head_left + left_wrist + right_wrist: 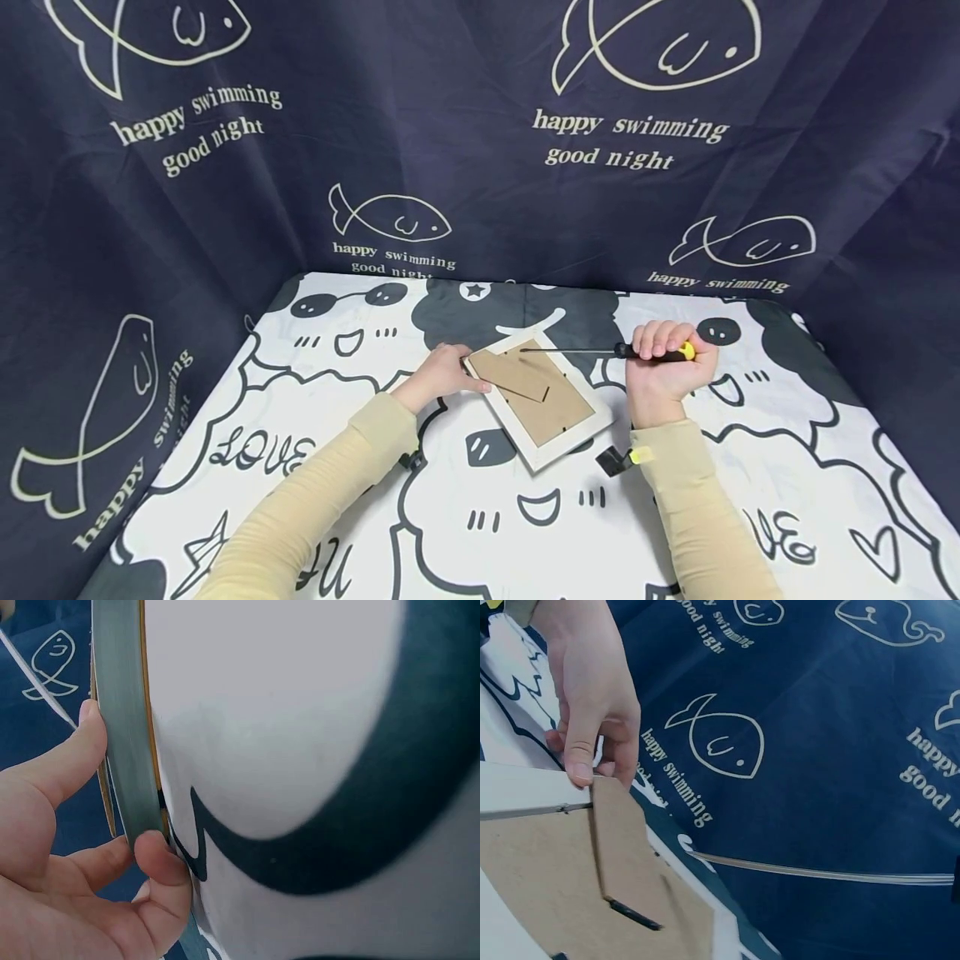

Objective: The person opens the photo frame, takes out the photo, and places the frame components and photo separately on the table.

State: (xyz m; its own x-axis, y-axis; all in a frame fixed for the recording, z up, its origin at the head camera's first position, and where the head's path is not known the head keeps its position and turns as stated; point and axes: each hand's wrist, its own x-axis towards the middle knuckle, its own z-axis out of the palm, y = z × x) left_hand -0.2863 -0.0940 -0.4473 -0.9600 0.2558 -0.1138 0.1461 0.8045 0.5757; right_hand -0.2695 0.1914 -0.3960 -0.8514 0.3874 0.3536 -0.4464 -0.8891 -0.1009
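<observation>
A picture frame [551, 454] with a white border is tilted up, its brown backing board [558, 408] facing me. My left hand [446, 371] grips its left corner, thumb on the back and fingers at the outer edge, as the left wrist view shows. A brown stand flap [619, 832] lies on the backing, near small black metal tabs [634, 913]. In my right fist [663, 358] is a screwdriver [633, 350] with a black and yellow handle. Its long thin shaft [825, 876] points left over the frame's upper part; the tip looks apart from the board.
A black-and-white cartoon cloth [337, 500] covers the table. Dark blue curtains [480, 108] with fish drawings hang at the back and both sides. A black wrist device [615, 460] is strapped beneath the right sleeve.
</observation>
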